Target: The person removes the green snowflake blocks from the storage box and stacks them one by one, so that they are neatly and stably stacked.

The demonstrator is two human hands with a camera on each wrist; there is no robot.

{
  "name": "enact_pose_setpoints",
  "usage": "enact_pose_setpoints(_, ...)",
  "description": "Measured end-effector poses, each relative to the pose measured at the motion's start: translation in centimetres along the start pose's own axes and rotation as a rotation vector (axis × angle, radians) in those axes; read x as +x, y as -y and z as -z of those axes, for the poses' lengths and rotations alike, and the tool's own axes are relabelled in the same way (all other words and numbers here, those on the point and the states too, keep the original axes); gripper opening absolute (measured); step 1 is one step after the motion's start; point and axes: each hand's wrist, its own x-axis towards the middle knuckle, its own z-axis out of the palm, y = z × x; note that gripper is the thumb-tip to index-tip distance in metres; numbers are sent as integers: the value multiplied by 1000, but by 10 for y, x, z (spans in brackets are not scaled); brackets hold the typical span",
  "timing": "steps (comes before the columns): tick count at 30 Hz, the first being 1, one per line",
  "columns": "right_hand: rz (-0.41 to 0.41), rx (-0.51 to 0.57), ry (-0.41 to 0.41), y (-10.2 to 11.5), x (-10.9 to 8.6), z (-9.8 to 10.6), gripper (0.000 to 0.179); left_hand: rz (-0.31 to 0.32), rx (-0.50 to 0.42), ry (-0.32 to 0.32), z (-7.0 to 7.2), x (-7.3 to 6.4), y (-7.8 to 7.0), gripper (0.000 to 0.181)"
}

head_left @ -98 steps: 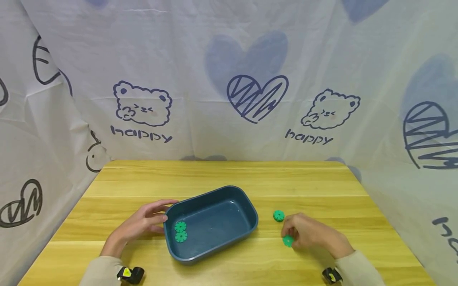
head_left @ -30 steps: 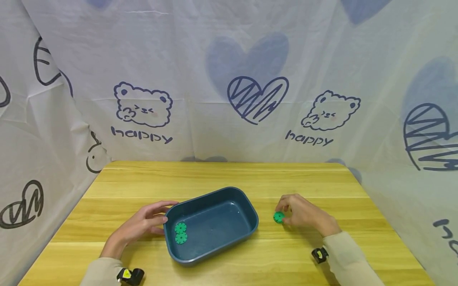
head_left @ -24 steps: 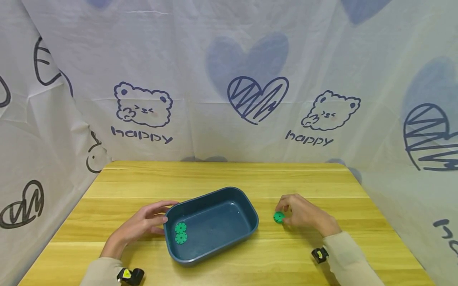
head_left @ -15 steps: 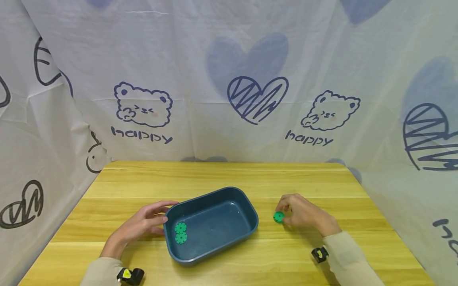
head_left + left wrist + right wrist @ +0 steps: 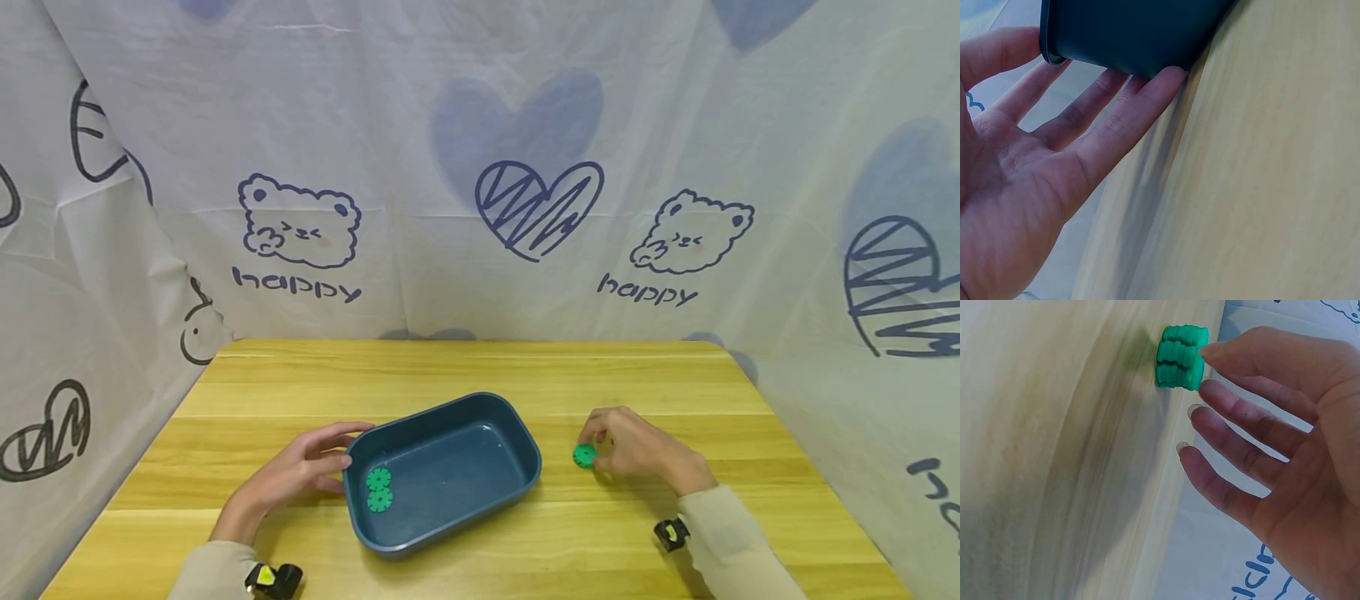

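A dark blue rectangular box (image 5: pixel 450 483) stands on the table. Two flat green notched discs (image 5: pixel 378 489) lie inside it, near its left end. My left hand (image 5: pixel 300 467) rests at that end from outside; the left wrist view shows fairly straight fingers (image 5: pixel 1141 106) on the outer wall and the thumb by the rim. Right of the box is a small stack of green notched discs (image 5: pixel 584 455), (image 5: pixel 1180 357). My right hand (image 5: pixel 637 450) pinches the stack's top between thumb and index finger, while the other fingers (image 5: pixel 1222 437) stay apart from it.
The wooden table (image 5: pixel 480 367) has its far edge against a hanging white cloth (image 5: pixel 420 242) printed with bears and hearts. A small black camera (image 5: pixel 276 579) sits at the left wrist, another black camera (image 5: pixel 671 534) at the right one.
Earliest, my right hand held a single green disc nearer the front; that disc is no longer seen there and the hand is at the stack. Over the last second, nothing visibly moved.
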Motion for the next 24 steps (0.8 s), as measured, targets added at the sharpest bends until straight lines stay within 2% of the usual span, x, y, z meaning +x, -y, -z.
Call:
enact_pose_setpoints(8, 61, 22, 17, 1, 1, -3, 31, 2, -2, -2, 0, 0, 0, 53)
enact_pose_setpoints(24, 4, 16, 34, 1, 2, -2, 28, 3, -16, 4, -1, -1, 0, 53)
